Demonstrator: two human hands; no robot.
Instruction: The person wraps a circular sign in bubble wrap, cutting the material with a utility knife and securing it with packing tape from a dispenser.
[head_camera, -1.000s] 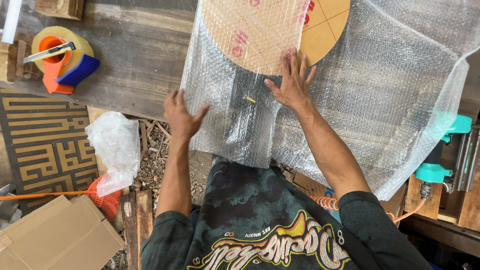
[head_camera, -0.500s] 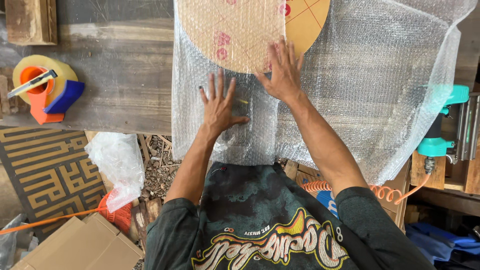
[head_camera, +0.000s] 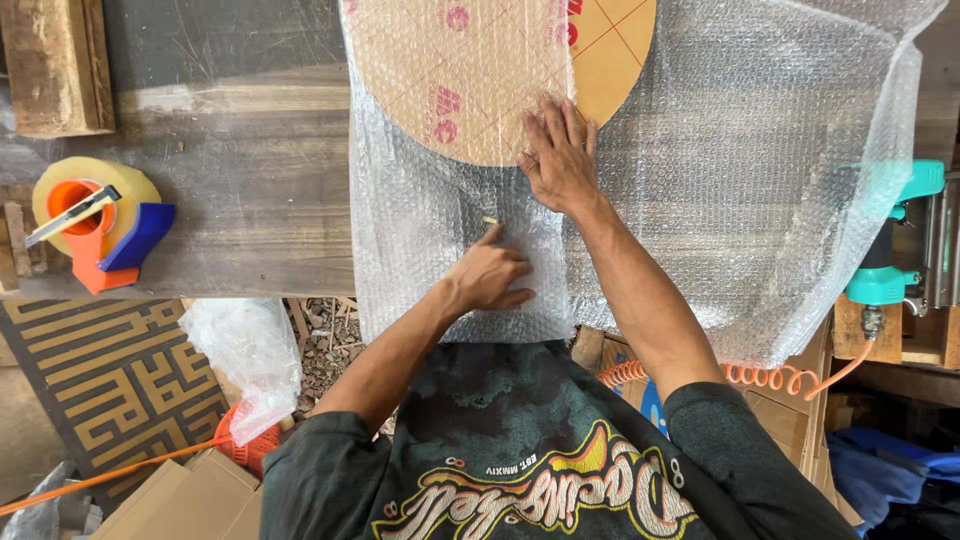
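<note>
Head view, counted: 1 round disc (head_camera: 480, 70) w/ red marks, far centre on the workbench (head_camera: 230, 150), partly under 1 sheet of bubble wrap (head_camera: 760, 200) that spreads to the right and hangs over the near edge. 2 hands. Right hand (head_camera: 556, 160) lies flat, fingers spread, pressing wrap at the disc's near rim. Left hand (head_camera: 490, 275) rests on the folded wrap just nearer, fingers curled loosely, holding nothing; hands are close but apart. 1 tape dispenser (head_camera: 95, 220) at left, 1 wood block (head_camera: 55, 65) far left, 1 teal tool (head_camera: 885, 270) at right w/ 1 orange coiled hose (head_camera: 760, 378).

Vs 0.5 s ago: left hand was flat w/ fingers spread, now pulled nearer and curled. Right hand unchanged.
</note>
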